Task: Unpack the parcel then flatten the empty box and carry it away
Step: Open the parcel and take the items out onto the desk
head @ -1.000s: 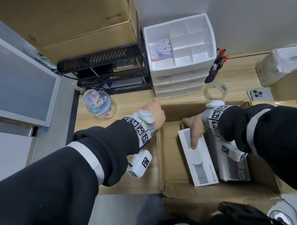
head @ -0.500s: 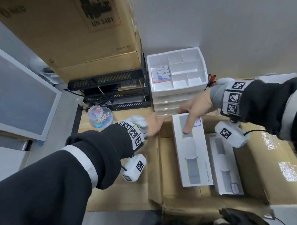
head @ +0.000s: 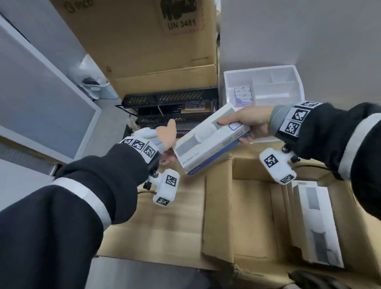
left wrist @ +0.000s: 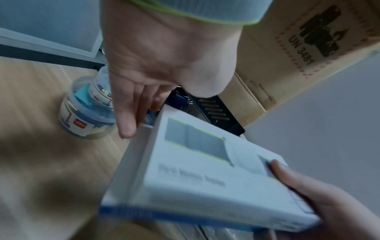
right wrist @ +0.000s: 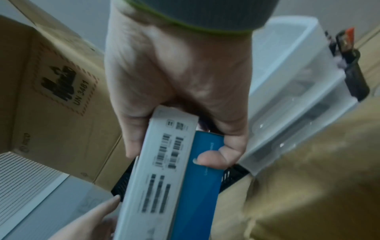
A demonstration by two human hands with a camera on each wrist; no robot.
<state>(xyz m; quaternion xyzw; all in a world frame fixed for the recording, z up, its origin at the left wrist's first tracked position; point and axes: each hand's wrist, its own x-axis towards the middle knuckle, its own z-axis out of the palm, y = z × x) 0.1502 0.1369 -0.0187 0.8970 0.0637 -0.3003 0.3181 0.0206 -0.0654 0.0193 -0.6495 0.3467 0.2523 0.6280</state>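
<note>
Hands (head: 252, 122) (head: 167, 134) hold white box (head: 209, 139) above parcel (head: 217, 208).

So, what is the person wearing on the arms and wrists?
Both arms have black sleeves with a pale grey band. At each wrist a grey cuff edged in yellow-green shows, under a strap of black-and-white square markers. A white camera unit with the same markers hangs below each wrist, with a thin black cable. Both hands are bare.

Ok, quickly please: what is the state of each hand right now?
Left hand: open, straight fingers at the far end of the white product box.
Right hand: closed on the white product box, holding it up.
</note>
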